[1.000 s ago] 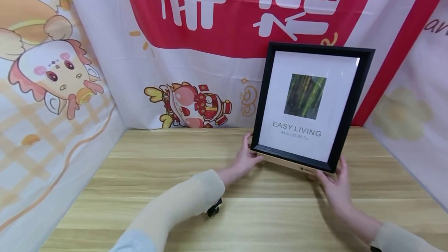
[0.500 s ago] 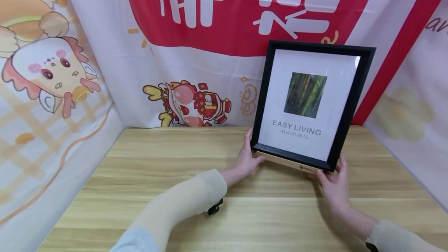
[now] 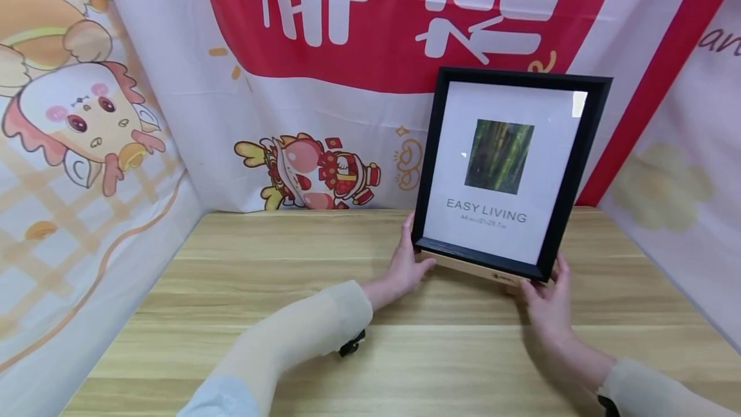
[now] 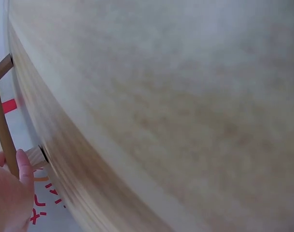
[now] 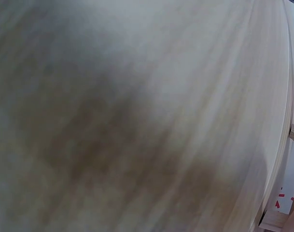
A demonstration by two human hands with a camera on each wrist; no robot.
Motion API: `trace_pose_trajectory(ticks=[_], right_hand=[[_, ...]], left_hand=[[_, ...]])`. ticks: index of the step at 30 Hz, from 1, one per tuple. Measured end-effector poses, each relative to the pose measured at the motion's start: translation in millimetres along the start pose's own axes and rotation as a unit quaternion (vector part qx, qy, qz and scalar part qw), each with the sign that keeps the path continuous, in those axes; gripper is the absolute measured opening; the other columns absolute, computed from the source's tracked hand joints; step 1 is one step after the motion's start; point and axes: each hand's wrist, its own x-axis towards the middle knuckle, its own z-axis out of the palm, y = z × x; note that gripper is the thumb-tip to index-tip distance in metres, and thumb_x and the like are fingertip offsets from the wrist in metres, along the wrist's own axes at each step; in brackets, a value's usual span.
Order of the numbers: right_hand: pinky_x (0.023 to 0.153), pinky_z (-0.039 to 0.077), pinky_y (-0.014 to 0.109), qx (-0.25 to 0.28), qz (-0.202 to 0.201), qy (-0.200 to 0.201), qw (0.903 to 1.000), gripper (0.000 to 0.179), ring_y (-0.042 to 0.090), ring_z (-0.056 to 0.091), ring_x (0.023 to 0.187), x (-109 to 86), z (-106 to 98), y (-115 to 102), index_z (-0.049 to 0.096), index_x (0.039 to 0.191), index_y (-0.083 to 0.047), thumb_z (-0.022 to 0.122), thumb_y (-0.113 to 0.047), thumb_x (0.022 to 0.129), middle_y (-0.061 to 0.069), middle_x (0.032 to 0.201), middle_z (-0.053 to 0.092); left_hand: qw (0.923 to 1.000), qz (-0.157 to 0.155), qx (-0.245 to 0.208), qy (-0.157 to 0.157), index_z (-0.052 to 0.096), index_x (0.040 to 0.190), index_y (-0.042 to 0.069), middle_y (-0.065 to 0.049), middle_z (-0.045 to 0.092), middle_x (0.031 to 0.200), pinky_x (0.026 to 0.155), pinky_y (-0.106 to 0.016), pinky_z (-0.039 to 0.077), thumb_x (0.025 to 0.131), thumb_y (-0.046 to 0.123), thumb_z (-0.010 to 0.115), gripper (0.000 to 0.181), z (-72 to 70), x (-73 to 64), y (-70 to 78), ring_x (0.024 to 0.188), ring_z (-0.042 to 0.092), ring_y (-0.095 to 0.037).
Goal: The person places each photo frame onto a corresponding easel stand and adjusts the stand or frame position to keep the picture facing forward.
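Note:
A black picture frame (image 3: 423,172) leans back on a light wooden stand (image 3: 463,268) at the right rear of the table. Behind its glass is a white sheet with a bamboo picture and the words EASY LIVING. My left hand (image 3: 403,269) grips the left end of the stand's ledge at the frame's lower corner, thumb in front. At the opposite corner, my right hand (image 3: 550,311) grips the ledge's right end, its thumb also in front. In the left wrist view, the stand's feet (image 4: 38,157) show close over the wooden surface. The back of the frame is hidden.
The wood-grain table (image 3: 278,262) runs back to a white and red printed cloth (image 3: 347,108). Printed cloths also stand along the left side (image 3: 75,224) and right side (image 3: 689,211), the right one close beside the frame.
The picture frame and stand have shifted slightly left together with both hands. A bright reflection at the glass's upper right corner has grown. Both hands keep the same hold.

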Motion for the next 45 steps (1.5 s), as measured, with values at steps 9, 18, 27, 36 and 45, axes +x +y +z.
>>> trace_pose_trajectory(ticks=[9, 18, 27, 36, 45], right_hand=[[0.075, 0.044, 0.004, -0.008, -0.013, -0.028, 0.9995, 0.086, 0.043, 0.042, 0.127, 4.3, 12, -3, -0.002, 0.156, -0.024, 0.048, 0.010, 0.095, 0.028, 0.148, 0.023], [0.083, 0.046, 0.009, -0.039, -0.012, -0.073, 0.9965, 0.086, 0.045, 0.039, 0.131, 6.3, 29, -10, -0.007, 0.156, -0.023, 0.047, 0.007, 0.097, 0.029, 0.152, 0.018], [0.099, 0.044, 0.031, -0.037, 0.005, -0.110, 0.9933, 0.088, 0.046, 0.036, 0.133, -0.8, 47, -13, -0.011, 0.155, -0.024, 0.046, 0.008, 0.097, 0.029, 0.153, 0.013], [0.099, 0.043, 0.033, -0.016, -0.009, -0.143, 0.9895, 0.087, 0.047, 0.034, 0.133, -11.7, 63, -16, -0.008, 0.155, -0.024, 0.045, 0.010, 0.096, 0.030, 0.151, 0.014], [0.096, 0.046, 0.028, -0.006, -0.014, -0.160, 0.9870, 0.086, 0.046, 0.038, 0.131, -13.0, 78, -15, -0.003, 0.156, -0.023, 0.047, 0.010, 0.096, 0.029, 0.149, 0.018]], left_hand=[[0.9997, 0.015, -0.003, 0.017, 0.001, 0.155, 0.033, -0.008, 0.032, 0.155, 0.113, -0.038, 0.027, 0.080, -0.008, 0.072, 0.111, -14.7, -6.2, -6.4, 0.138, 0.034, -0.026], [0.9983, -0.004, 0.024, 0.053, 0.002, 0.156, 0.025, -0.010, 0.020, 0.159, 0.114, -0.041, 0.024, 0.083, -0.001, 0.073, 0.105, -33.3, -21.0, -11.5, 0.140, 0.029, -0.030], [0.9971, -0.013, 0.027, 0.070, -0.001, 0.156, 0.027, -0.007, 0.019, 0.159, 0.115, -0.038, 0.023, 0.085, 0.001, 0.072, 0.105, -51.7, -43.4, -15.2, 0.141, 0.026, -0.026], [0.9946, -0.032, 0.036, 0.092, -0.005, 0.155, 0.032, -0.006, 0.015, 0.160, 0.115, -0.041, 0.021, 0.085, 0.003, 0.072, 0.108, -70.0, -66.5, -17.8, 0.142, 0.023, -0.028], [0.9918, -0.028, 0.047, 0.116, -0.006, 0.155, 0.029, -0.009, 0.014, 0.161, 0.115, -0.045, 0.020, 0.085, 0.002, 0.072, 0.109, -84.7, -83.0, -18.5, 0.142, 0.024, -0.033]])
